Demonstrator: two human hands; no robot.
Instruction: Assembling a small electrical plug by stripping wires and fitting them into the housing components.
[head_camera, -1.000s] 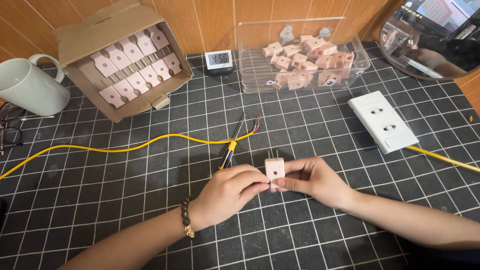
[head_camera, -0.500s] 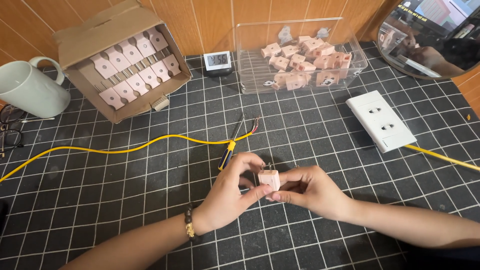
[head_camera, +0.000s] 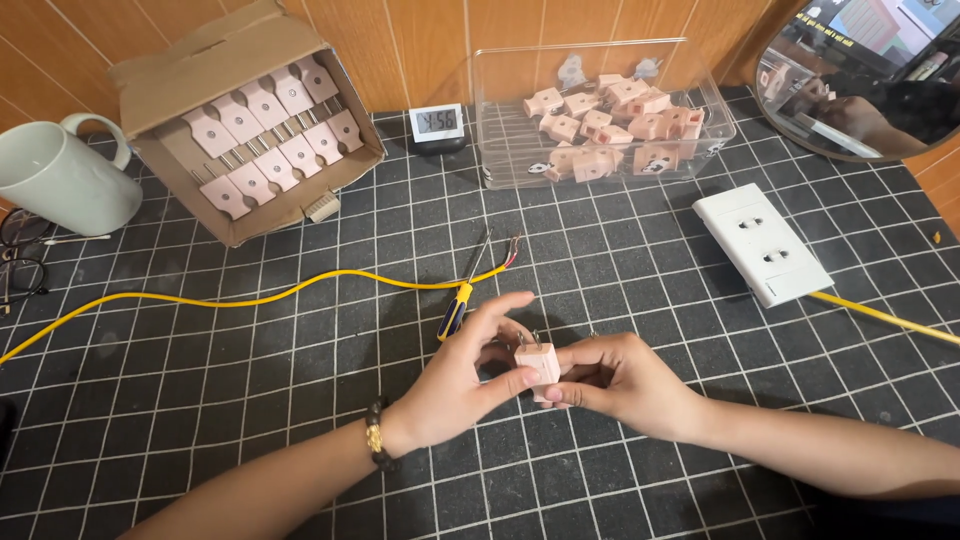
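Both hands meet just below the yellow-handled screwdriver (head_camera: 455, 308), sharing one small pink plug (head_camera: 537, 364). The left hand (head_camera: 455, 385) pinches it with its thumb, forefinger stretched out above. The right hand (head_camera: 620, 385) curls closed round the plug's other side.

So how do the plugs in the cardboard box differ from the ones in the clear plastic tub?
The plugs in the cardboard box lie in neat rows; those in the clear tub are a loose jumble. The cardboard box is tipped with its flap open; the clear tub sits flat. Both sets are pale pink.
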